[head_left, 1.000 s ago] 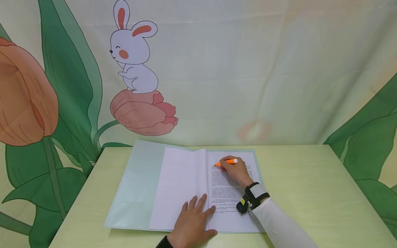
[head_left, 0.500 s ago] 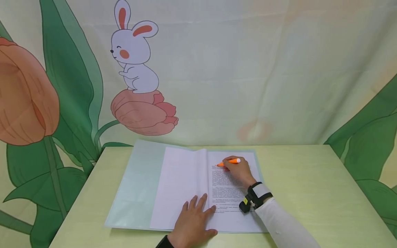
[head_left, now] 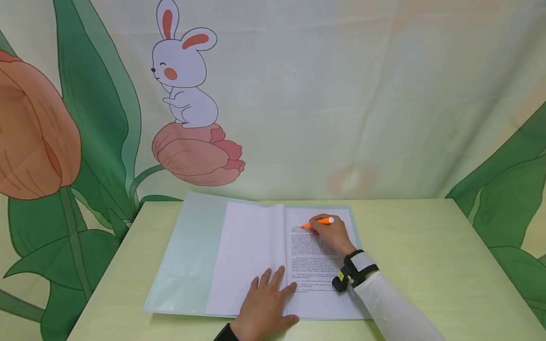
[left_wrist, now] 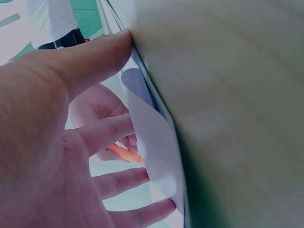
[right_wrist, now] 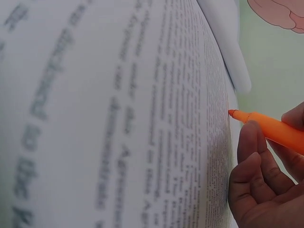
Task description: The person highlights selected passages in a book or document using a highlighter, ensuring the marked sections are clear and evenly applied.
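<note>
Right hand (head_left: 332,235) pinches an orange marker (head_left: 318,221), tip at the top line of the printed page (head_left: 313,267), while the left hand (head_left: 265,304), fingers spread, rests across the open folder (head_left: 187,255) on the table (head_left: 435,255).

Bench (head_left: 448,265): pale yellow-green top, with straight edges that spread toward the viewer; the left wrist view shows faint, blurred streaks, perhaps wood grain.
Backdrop (head_left: 298,94): pale green and cream printed cloth behind the bench, with light horizontal creases and broad soft folds toward the right.
Rabbit (head_left: 187,80): white cartoon print, orange-red inner ears, seated on a drooping pink tulip (head_left: 196,154).
Left side: a large orange tulip (head_left: 34,128) beside a tall dark green leaf (head_left: 94,85).
Right side: broad green leaves (head_left: 512,213), cut by the frame.
Light: soft and even, shadows weak.
</note>
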The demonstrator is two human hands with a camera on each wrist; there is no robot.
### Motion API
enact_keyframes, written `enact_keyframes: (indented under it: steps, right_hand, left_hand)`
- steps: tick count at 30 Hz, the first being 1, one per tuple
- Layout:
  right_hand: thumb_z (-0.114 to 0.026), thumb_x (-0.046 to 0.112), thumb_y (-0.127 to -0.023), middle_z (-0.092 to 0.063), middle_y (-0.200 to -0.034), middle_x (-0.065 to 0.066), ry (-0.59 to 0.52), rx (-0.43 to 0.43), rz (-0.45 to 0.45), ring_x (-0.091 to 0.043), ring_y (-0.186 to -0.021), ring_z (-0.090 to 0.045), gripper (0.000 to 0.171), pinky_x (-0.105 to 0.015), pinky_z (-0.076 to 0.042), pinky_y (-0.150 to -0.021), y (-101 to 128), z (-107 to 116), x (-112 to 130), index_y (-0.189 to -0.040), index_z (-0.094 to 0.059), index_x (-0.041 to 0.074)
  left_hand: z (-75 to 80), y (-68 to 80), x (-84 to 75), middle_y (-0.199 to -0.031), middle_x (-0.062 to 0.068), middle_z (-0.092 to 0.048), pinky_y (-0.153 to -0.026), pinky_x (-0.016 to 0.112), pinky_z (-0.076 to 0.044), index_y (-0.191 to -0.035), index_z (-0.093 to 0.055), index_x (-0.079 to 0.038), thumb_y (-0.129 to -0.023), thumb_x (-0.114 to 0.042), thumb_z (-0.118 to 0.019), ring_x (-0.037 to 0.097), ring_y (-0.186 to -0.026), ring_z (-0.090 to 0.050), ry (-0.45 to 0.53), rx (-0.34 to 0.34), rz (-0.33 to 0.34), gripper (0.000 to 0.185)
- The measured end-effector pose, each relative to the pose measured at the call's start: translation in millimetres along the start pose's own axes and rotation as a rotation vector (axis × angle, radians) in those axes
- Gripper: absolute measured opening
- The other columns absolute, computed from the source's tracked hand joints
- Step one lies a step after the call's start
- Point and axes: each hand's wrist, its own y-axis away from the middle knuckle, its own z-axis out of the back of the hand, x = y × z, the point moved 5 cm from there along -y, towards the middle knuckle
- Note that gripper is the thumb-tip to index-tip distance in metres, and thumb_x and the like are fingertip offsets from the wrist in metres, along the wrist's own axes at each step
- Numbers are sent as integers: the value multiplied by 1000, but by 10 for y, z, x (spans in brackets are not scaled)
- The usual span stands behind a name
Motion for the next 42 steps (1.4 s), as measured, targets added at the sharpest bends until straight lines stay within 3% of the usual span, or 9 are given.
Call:
enact_keyframes:
  steps: [8,19,42]
  right_hand:
    - [-64,36,-91,-73,-89,-3,-12,-7,-7,-20,-84,-62,28,-27,-46,-72,-3,35,-5,-111,-73,19]
    - [-65,33,-91,-74,-89,-5,-17,-16,-14,-20,-81,-64,27,-29,-48,-78,0,76,-25,-111,-73,15]
    - [-63,35,-91,-73,-92,-6,-25,-13,1,-21,-82,-64,30,-26,-50,-72,0,158,-82,-113,-72,15]
  left_hand:
    - [-4,-12,-2,-155,11,-40,-106,61,-38,-135,-60,-29,-77,-62,-70,41,-137,-41,8,8,3,68]
    - [-53,-26,8,-156,11,-39,-108,61,-36,-136,-59,-29,-78,-62,-70,41,-139,-40,15,20,11,68]
    - [-19,0,5,-155,12,-40,-106,60,-38,-135,-60,-28,-77,-62,-70,42,-137,-42,9,-15,-10,68]
